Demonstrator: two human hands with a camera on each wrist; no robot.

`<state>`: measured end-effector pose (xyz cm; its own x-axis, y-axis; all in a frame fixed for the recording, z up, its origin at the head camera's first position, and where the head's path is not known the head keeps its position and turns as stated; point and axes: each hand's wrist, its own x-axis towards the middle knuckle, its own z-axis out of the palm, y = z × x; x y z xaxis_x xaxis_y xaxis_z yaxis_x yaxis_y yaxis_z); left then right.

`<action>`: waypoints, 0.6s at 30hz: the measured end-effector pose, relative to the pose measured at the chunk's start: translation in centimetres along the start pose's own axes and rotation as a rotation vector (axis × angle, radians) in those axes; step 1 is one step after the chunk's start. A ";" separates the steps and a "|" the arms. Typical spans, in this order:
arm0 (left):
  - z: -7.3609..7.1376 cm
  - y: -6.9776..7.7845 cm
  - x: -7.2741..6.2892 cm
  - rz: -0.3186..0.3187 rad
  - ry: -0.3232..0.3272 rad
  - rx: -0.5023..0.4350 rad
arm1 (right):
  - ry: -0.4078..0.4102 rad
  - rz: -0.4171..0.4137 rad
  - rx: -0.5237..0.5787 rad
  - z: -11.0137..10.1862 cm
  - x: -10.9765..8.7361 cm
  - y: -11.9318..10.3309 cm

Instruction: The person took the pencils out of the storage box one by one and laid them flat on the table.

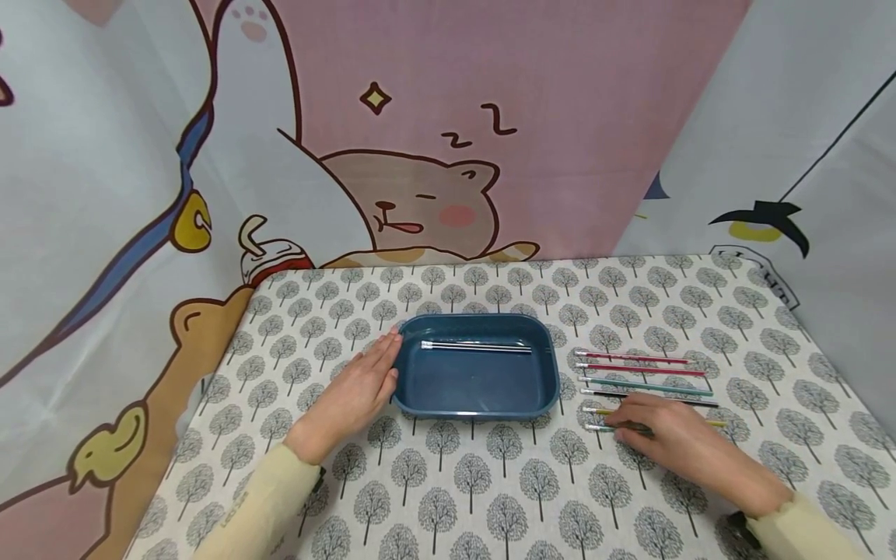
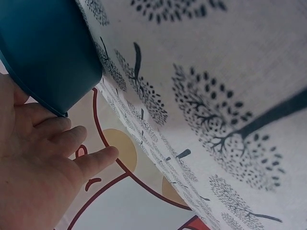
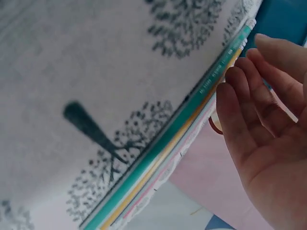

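Note:
My left hand (image 1: 362, 377) rests its fairly straight fingers against the left rim of a dark blue plastic tray (image 1: 476, 412). Inside the tray, dark pencils (image 1: 483, 348) lie together near the far wall. To the right of the tray several pencils lie side by side, their white ends to the left: red pencils (image 1: 640, 369) farthest, then a teal pencil (image 1: 644, 385), a black pencil (image 1: 689, 402) and a yellow pencil (image 1: 719, 424). Over the nearest, green pencil (image 3: 158, 148), my right hand (image 1: 665, 432) hovers with loosely bent fingers, fingertips close beside it in the right wrist view.
A white cloth with grey tree prints (image 1: 472, 474) covers the table. Hanging fabric with cartoon animals (image 1: 420, 202) encloses the far side, left and right. The table's far edge (image 1: 490, 264) meets this fabric.

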<state>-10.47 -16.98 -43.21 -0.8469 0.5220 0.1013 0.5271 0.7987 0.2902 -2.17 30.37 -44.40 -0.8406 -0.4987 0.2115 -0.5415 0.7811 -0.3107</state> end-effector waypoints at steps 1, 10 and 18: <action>0.0 0.0 0.0 -0.002 -0.002 -0.002 | 0.023 -0.004 -0.012 -0.2 -0.1 -0.1; -0.1 0.0 0.0 -0.002 -0.004 -0.005 | 0.118 0.087 -0.037 -1.7 -0.4 -1.2; -0.1 0.0 -0.1 0.006 -0.003 -0.009 | 0.165 0.129 -0.018 -2.3 -0.6 -0.8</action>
<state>-10.38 -17.05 -43.10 -0.8433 0.5280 0.1008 0.5319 0.7926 0.2981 -1.25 30.93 -42.19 -0.8891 -0.3272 0.3200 -0.4282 0.8417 -0.3291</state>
